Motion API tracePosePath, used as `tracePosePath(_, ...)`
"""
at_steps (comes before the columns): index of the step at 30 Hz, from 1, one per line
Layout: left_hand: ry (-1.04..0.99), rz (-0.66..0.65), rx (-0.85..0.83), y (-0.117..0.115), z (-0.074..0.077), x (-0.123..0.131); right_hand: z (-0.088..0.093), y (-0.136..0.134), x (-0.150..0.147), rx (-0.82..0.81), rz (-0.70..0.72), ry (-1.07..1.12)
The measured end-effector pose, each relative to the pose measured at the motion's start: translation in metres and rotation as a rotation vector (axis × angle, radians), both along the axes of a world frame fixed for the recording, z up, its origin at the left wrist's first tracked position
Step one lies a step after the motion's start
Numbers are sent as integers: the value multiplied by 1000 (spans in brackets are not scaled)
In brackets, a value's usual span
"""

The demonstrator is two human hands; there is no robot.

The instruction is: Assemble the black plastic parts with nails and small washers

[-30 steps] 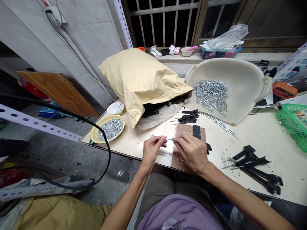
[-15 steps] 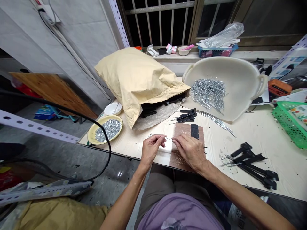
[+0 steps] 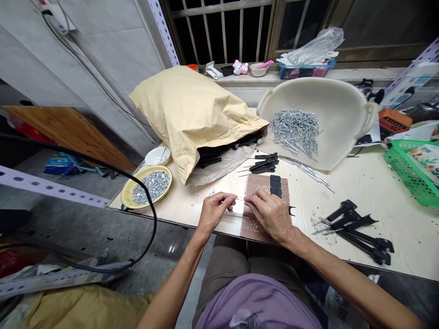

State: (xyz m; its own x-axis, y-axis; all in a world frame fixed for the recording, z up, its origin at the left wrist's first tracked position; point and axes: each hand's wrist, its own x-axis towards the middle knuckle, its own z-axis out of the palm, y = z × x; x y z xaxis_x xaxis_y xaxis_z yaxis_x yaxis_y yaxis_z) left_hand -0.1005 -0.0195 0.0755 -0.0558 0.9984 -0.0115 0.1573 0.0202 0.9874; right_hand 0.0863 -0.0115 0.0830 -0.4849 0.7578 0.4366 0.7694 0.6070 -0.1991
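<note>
Hands at work at the near edge of a pale tabletop [image 3: 360,183]: my left hand [image 3: 213,212] and my right hand [image 3: 271,214] meet over a brown mat [image 3: 262,182]; the fingers of both are pinched on a thin metal pin [image 3: 240,199], the left hand at its left end and the right hand at its right end; the pin lies roughly level between them, just over the mat's left edge; whether my right hand holds anything more I cannot tell, though a small black part [image 3: 291,210] shows on the tabletop just beside its knuckles.

On the far end of the mat lie three black pads [image 3: 275,185] in a short row; beyond them, a cluster of black clips [image 3: 264,163] and a loose fan of long pins [image 3: 305,169]; further back, a tilted cream basin [image 3: 339,109] holds a heap of silver nails [image 3: 295,130]; to its left slumps a tan sack [image 3: 192,107], its mouth open toward the mat.

At the tabletop's left corner sit a yellow plate [image 3: 125,193] of small metal bits [image 3: 151,186] and, just beyond it, a white bowl [image 3: 157,156]; to the right of my hands, a pile of long black parts [image 3: 356,227]; at the far right, a green basket [image 3: 408,176].
</note>
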Motion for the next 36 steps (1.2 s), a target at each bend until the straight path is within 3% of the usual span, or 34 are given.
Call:
tracePosePath(14, 34, -23, -15, 4, -2, 4, -8, 4, 5, -285, 19, 212)
tracePosePath(20, -21, -61, -75, 8, -5, 11, -13, 2, 13, -266, 87, 282)
tracePosePath(27, 18, -200, -27, 16, -10, 48, -12, 13, 70, -244, -26, 216)
tracePosePath(31, 93, -181, -22, 18, -22, 66, -17, 35, 108, -210, -142, 143)
tracePosePath(36, 312, -117, 141, 19, -37, 73, -34, 75, 127, -199, -119, 65)
